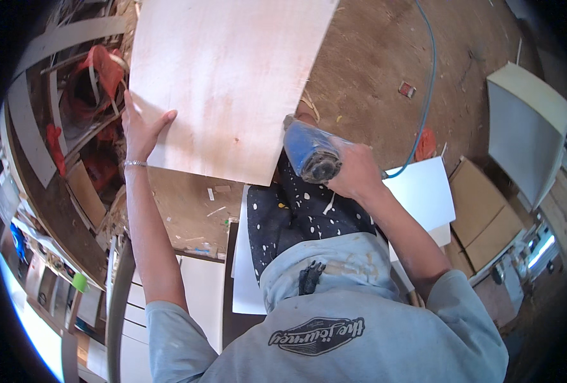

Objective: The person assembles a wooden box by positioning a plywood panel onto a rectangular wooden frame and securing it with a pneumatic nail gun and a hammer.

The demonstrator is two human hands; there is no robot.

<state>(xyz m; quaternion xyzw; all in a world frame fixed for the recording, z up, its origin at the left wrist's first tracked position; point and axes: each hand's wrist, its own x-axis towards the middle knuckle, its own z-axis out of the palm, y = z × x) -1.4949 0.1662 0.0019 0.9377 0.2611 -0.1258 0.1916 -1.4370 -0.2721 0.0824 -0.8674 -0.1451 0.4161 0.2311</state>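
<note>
A pale plywood panel point(216, 83) extends from the top of the view down toward my lap. My left hand point(144, 131) grips its left edge near the lower corner, thumb on the face and the other fingers along the edge. In my right hand point(359, 171) is a blue air nail gun point(310, 148), its nose up against the panel's right edge near the lower right corner. A thin blue air hose point(431, 70) runs up from beside that hand. What lies behind the panel is hidden.
A wooden rack point(72, 143) with offcuts and red plastic bags stands at left. White boards point(424, 191), a cardboard box point(484, 214) and a pale padded block point(529, 127) sit at right. Scraps and a small red packet point(407, 89) lie on the brown floor point(366, 60).
</note>
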